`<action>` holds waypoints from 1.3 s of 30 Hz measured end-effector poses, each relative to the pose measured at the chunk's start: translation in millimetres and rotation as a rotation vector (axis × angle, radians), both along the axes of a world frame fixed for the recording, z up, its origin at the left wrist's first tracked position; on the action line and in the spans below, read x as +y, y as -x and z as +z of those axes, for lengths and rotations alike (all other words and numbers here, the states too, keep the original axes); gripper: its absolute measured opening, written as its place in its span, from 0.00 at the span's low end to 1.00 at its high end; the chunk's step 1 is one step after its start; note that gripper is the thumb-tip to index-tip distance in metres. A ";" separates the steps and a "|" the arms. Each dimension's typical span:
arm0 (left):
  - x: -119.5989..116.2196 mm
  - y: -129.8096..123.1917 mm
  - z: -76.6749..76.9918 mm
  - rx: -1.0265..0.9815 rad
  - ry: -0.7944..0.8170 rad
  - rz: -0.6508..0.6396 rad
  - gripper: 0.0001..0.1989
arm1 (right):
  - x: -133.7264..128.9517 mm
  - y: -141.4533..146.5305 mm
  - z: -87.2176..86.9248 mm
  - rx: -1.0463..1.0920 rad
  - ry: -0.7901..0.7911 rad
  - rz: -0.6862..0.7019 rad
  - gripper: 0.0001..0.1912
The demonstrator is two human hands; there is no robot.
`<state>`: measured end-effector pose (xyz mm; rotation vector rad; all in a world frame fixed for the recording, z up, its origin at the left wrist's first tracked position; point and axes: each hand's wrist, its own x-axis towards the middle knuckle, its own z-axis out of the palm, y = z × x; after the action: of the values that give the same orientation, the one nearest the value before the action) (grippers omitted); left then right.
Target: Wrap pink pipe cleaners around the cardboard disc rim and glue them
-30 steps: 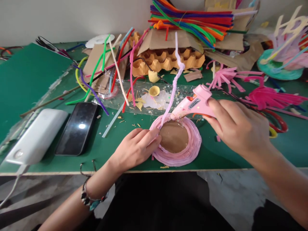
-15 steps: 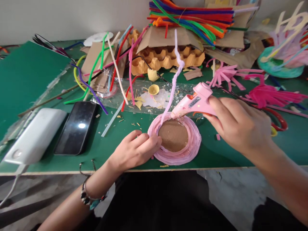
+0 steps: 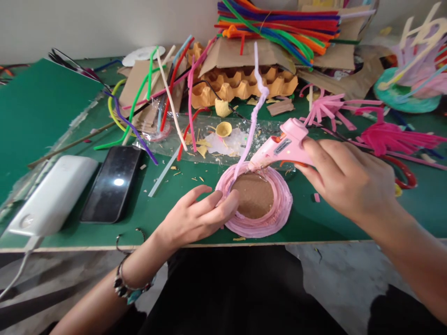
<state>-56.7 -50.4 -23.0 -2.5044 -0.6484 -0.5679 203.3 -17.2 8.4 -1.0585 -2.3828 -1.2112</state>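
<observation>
A pink hot glue gun (image 3: 286, 142) is in my right hand (image 3: 352, 174), its fingers wrapped round the handle. The nozzle points down-left to the upper rim of a round piece (image 3: 279, 223) coiled from pink and lilac pipe cleaners around a bare brown cardboard centre (image 3: 253, 195). From the coil's upper left, a loose lilac pipe cleaner (image 3: 253, 118) sticks up, kinked near its top. My left hand (image 3: 199, 216) is at the coil's left edge, fingers apart and bent over the rim. Whether its fingertips press on the coil is hard to tell.
A phone (image 3: 111, 186) and a white power bank (image 3: 54, 195) lie at the left. Behind are loose pipe cleaners, an egg carton (image 3: 240, 86) and a bundle of coloured pipe cleaners (image 3: 279, 28). Pink pipe-cleaner bunches (image 3: 394, 135) lie right. The table's front edge is close.
My left hand's fingers have lifted and spread from their pressed position on the coil's left rim. The glue gun and my right hand stay nearly where they were.
</observation>
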 end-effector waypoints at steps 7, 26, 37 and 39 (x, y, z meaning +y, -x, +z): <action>-1.2 0.0 6.7 0.007 0.012 0.003 0.09 | -0.7 0.1 0.0 -0.007 0.018 -0.003 0.15; -1.9 -5.0 -2.9 0.036 0.315 -0.017 0.18 | 0.3 3.8 4.6 -0.059 -0.034 -0.035 0.10; -3.8 -3.6 -6.1 0.014 0.293 0.002 0.18 | -1.3 -0.4 9.9 -0.063 -0.083 -0.023 0.09; -3.9 -4.1 -5.1 0.024 0.300 0.015 0.18 | -2.1 -0.6 11.0 -0.058 -0.082 -0.023 0.08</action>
<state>-52.6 -54.4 -28.1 -2.7755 -0.7936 -0.4623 204.0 -19.3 19.4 -1.0419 -2.3470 -1.3531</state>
